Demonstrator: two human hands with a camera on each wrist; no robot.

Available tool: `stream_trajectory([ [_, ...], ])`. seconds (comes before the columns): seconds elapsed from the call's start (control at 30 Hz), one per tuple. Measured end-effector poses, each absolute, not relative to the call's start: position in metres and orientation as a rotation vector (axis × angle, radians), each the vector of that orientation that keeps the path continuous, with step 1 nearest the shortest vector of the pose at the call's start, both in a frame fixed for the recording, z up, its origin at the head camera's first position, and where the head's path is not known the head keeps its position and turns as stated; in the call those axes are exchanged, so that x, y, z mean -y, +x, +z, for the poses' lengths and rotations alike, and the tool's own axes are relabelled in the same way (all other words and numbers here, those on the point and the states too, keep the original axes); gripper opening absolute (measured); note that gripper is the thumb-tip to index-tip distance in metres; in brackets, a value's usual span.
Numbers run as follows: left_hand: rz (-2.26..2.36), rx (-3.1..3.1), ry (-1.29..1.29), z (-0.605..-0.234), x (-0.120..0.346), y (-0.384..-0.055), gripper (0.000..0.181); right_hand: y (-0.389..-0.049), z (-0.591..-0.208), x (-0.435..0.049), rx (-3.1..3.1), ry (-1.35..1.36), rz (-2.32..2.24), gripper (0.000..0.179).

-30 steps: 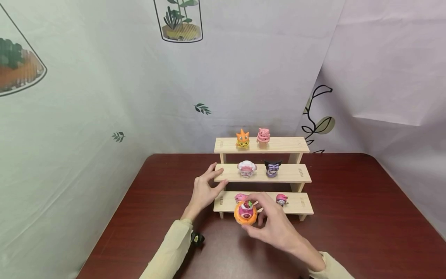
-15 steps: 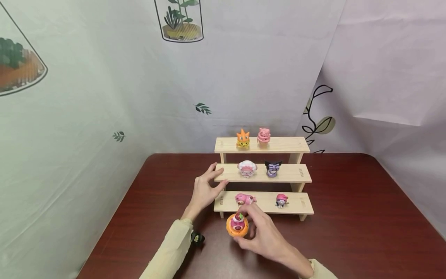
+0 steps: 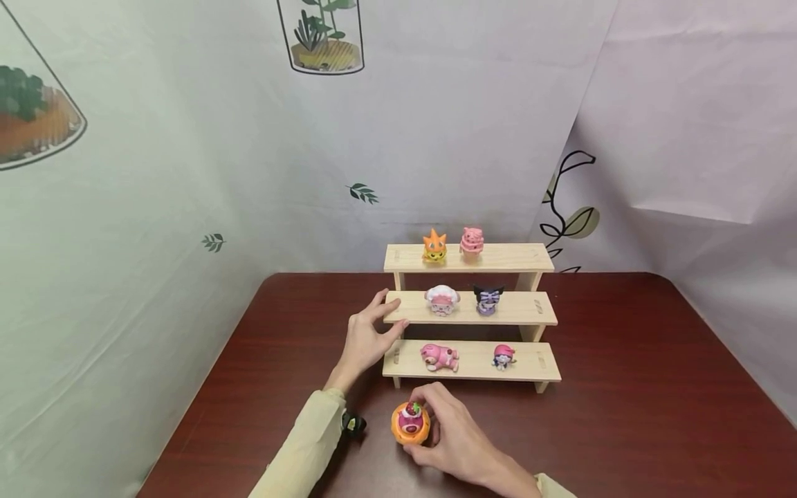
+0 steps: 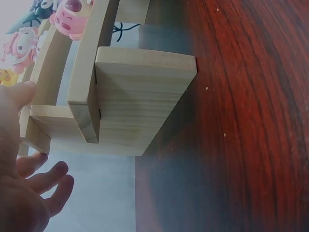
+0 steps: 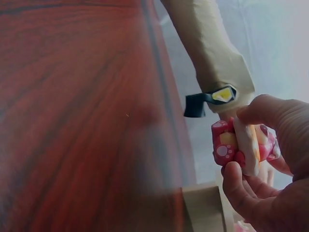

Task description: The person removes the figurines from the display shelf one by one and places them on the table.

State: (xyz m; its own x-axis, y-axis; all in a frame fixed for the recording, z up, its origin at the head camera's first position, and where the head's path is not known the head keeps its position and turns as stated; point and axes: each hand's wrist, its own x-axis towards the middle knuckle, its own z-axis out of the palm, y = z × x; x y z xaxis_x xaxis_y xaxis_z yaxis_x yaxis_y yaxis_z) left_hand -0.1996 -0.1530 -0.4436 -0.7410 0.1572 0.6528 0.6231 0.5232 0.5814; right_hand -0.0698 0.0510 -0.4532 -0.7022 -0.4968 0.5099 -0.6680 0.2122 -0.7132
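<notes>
My left hand (image 3: 369, 339) grips the left end of the middle step of a three-tier wooden display stand (image 3: 498, 308), thumb by its front edge. The left wrist view has this hand (image 4: 21, 164) beside the stand's end boards (image 4: 140, 96). In front of the stand, my right hand (image 3: 457, 436) pinches a toy figurine (image 3: 410, 423): a magenta bear in an orange tart shape with a strawberry on top. Seen from the right wrist, thumb and fingers hold the figurine (image 5: 246, 145) by its rim, its paw-printed feet (image 5: 223, 151) showing.
On the bottom step are a lying pink bear figurine (image 3: 439, 357) and a pink-capped one (image 3: 503, 357). A white-and-pink figurine (image 3: 442, 300) and a black-and-purple one (image 3: 488, 300) occupy the middle. Orange (image 3: 434, 247) and pink (image 3: 472, 243) figurines stand on top. The table (image 3: 623, 387) is dark red.
My right hand has drawn the bear figurine toward me and to the left, away from the bottom step, uncovering the lying pink bear. My left hand stays on the stand.
</notes>
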Motion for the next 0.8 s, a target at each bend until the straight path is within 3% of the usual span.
stream_trajectory([
  [0.8,-1.156,2.222,-0.619,-0.446,0.153,-0.201,0.041,-0.056,-0.477,-0.023,2.345,1.082,1.313,0.065],
])
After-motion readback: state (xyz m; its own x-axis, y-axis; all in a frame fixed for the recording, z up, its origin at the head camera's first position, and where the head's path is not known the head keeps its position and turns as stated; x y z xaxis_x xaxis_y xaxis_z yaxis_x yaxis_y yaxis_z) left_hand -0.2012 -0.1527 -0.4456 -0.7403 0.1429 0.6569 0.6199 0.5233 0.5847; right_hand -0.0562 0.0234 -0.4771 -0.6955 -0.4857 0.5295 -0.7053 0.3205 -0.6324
